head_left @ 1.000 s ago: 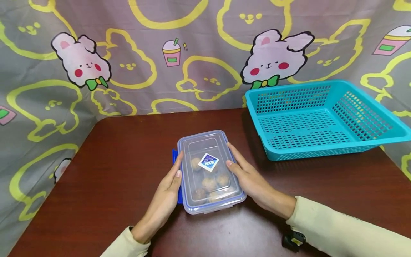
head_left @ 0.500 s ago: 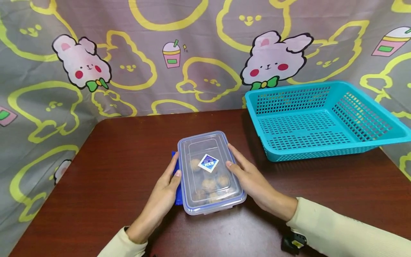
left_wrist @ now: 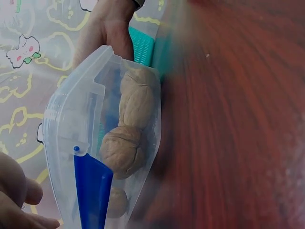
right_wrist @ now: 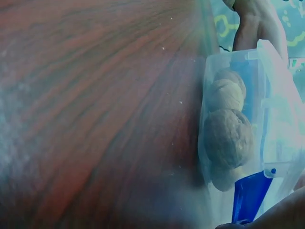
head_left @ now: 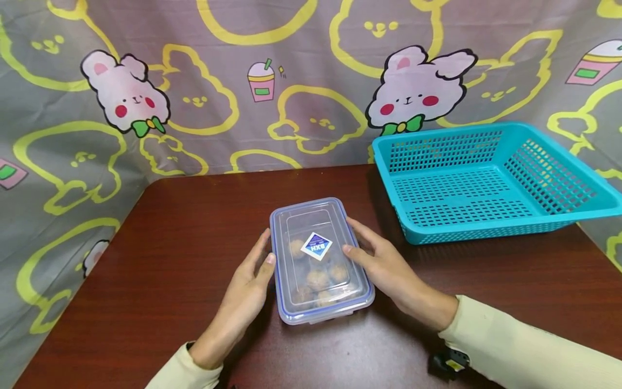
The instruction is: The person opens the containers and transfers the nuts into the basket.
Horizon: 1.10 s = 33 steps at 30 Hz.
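A clear plastic food container [head_left: 320, 259] sits on the table with its lid on, a blue seal line round the rim and a diamond-shaped sticker on top. Several walnuts [right_wrist: 228, 138] show through its wall. At its left edge is my left hand [head_left: 243, 297], fingers fairly straight and thumb by the rim. My right hand [head_left: 389, 270] holds the opposite side, thumb on the lid and fingers along the edge. A blue locking flap [left_wrist: 93, 191] hangs down the wall in the left wrist view; another blue flap [right_wrist: 250, 195] shows in the right wrist view.
A turquoise perforated basket [head_left: 486, 232] stands at the back right of the brown table [head_left: 194, 237]. Behind rises a grey curtain [head_left: 311, 70] printed with rabbits and yellow outlines. A black strap device [head_left: 449, 363] is on the right wrist.
The blue flap that stuck out at the container's left side is out of sight in the head view. My left hand has shifted slightly; the container and right hand stay nearly still.
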Each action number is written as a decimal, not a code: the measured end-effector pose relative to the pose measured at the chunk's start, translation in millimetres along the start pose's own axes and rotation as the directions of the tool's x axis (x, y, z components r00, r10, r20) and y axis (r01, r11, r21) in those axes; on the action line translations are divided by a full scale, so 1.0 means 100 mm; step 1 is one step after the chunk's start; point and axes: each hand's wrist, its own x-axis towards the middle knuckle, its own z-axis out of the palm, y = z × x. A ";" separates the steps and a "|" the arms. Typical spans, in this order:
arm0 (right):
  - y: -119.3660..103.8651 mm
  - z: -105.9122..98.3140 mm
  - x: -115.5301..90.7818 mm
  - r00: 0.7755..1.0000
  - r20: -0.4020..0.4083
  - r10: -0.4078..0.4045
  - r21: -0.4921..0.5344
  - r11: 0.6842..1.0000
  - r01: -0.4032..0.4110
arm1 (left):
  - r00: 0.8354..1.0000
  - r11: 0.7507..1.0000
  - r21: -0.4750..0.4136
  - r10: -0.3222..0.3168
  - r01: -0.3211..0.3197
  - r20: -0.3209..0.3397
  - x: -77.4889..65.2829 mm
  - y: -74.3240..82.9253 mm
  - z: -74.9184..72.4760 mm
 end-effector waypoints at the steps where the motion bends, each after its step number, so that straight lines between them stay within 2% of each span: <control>1: -0.01 -0.01 0.00 1.000 -0.005 -0.008 -0.006 1.000 0.008 | 1.000 1.000 0.002 0.015 -0.015 -0.016 0.00 0.00 0.00; 7: -0.05 -0.06 -0.02 0.999 -0.042 -0.028 -0.068 0.997 0.026 | 0.993 0.996 0.007 0.084 -0.084 -0.081 0.02 0.00 0.00; 13: -0.10 -0.10 -0.02 0.995 -0.084 -0.061 -0.167 0.985 0.047 | 0.992 0.998 0.032 0.055 -0.052 -0.114 0.02 0.01 -0.04; 18: -0.12 -0.11 -0.01 0.990 -0.116 -0.076 -0.237 0.971 0.047 | 0.995 0.998 -0.057 0.007 -0.012 -0.095 0.02 0.02 -0.07; 24: -0.12 -0.14 0.02 0.995 -0.098 -0.027 -0.172 0.985 0.009 | 0.997 0.980 -0.192 -0.068 0.058 -0.047 0.02 0.03 -0.07; 29: -0.12 -0.19 0.06 0.997 -0.076 0.029 -0.078 0.996 -0.035 | 0.995 0.971 -0.223 -0.097 0.091 -0.019 0.02 0.05 -0.08; 33: -0.12 -0.20 0.09 0.998 -0.044 0.049 -0.045 0.998 -0.051 | 0.993 0.961 -0.248 -0.121 0.118 0.004 0.03 0.05 -0.10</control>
